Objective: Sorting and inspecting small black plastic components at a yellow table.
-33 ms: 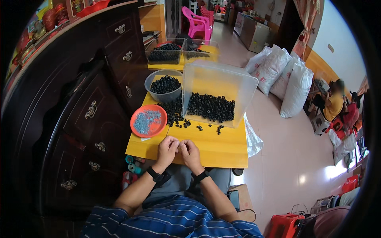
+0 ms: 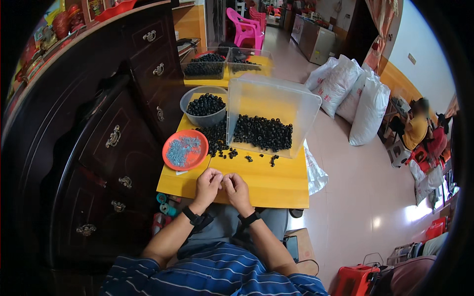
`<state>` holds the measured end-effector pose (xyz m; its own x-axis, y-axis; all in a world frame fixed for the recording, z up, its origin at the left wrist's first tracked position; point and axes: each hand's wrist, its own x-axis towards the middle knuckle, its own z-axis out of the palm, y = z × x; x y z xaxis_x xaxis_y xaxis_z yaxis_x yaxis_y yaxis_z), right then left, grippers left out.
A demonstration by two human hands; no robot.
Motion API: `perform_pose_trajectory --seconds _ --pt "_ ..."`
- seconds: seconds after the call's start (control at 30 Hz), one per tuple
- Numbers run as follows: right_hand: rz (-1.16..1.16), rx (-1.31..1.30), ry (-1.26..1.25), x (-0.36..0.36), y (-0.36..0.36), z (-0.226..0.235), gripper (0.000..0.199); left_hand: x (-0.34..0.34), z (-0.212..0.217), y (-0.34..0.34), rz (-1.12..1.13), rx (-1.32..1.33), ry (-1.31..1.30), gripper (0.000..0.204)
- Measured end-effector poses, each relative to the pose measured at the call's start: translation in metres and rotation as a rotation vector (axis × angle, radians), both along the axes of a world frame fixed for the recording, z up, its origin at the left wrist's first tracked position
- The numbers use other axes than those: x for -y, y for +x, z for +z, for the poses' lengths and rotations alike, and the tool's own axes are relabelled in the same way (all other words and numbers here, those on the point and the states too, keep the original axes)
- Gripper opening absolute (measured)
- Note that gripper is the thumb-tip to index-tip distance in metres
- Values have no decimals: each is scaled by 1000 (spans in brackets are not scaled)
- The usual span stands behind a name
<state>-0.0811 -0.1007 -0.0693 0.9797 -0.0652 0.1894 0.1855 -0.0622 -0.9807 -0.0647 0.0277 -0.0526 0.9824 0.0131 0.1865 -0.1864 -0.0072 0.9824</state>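
Observation:
My left hand (image 2: 209,186) and my right hand (image 2: 237,190) meet fingertip to fingertip above the front edge of the yellow table (image 2: 276,190). Fingers of both are curled in a pinch; whatever lies between them is too small and hidden to name. Just beyond my left hand is an orange-red plate (image 2: 166,157) holding a heap of small, thin, pale blue-grey pieces. Farther on, small black ring-like parts (image 2: 264,134) pile up inside a clear plastic bin (image 2: 306,106) tipped on its side. More of these loose black parts (image 2: 230,153) are scattered before it.
Behind the plate stands a clear round tub (image 2: 190,111) of black parts. Clear boxes (image 2: 202,74) at the back hold more. A dark wooden cabinet (image 2: 98,148) lines the left. White sacks (image 2: 370,111) stand on the right; beyond them sits a person in yellow (image 2: 416,130).

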Motion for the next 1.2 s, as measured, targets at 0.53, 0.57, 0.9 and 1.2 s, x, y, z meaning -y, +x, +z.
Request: perform_pose_trajectory --seconds 0.53,0.57,0.9,1.2 --pt "110 -277 544 48 -9 2 31 -98 26 96 276 202 1096 6" --pt "104 -282 546 49 -9 1 31 -97 26 98 269 198 1098 6" --pt "291 -342 886 55 -11 -3 29 -82 41 81 122 286 740 9" --pt "320 -376 994 64 -18 0 31 6 49 2 -309 -70 260 9"
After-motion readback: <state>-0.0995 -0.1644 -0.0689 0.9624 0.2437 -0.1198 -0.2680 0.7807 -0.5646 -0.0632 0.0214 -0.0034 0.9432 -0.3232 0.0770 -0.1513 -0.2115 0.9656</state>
